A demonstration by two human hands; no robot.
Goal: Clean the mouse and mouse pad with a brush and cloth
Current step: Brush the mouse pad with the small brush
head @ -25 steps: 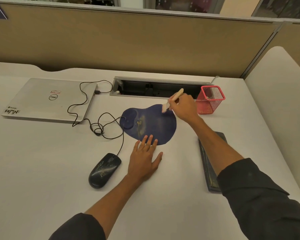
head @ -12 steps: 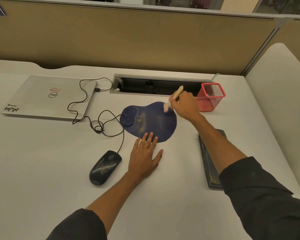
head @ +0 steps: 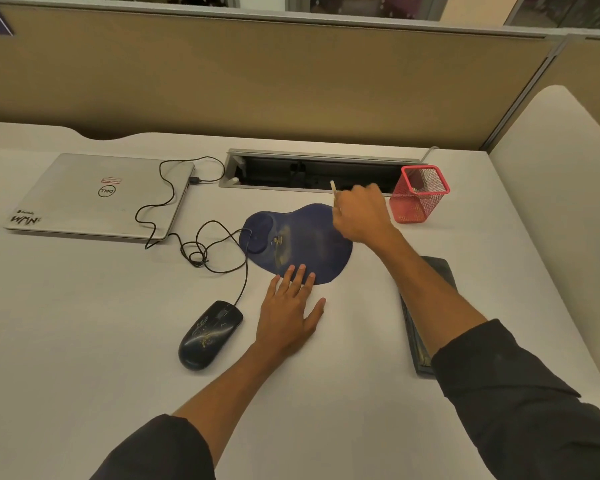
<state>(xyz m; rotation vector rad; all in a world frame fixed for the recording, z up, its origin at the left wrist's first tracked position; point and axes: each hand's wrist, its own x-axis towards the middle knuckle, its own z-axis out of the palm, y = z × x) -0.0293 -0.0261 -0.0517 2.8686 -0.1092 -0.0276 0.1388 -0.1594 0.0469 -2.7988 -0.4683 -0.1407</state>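
Mouse (head: 210, 336) lies left of and before the mouse pad (head: 312, 244).

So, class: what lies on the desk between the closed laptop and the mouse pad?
In the head view, only the mouse's looped black cable lies between laptop and mouse pad.

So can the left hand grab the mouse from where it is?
Probably yes. The left hand lies flat with its fingertips on the mouse pad, and the mouse sits just beside it on bare desk with nothing between.

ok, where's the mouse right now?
Head view: the mouse sits on the desk, just left of the left hand, nearer than the mouse pad.
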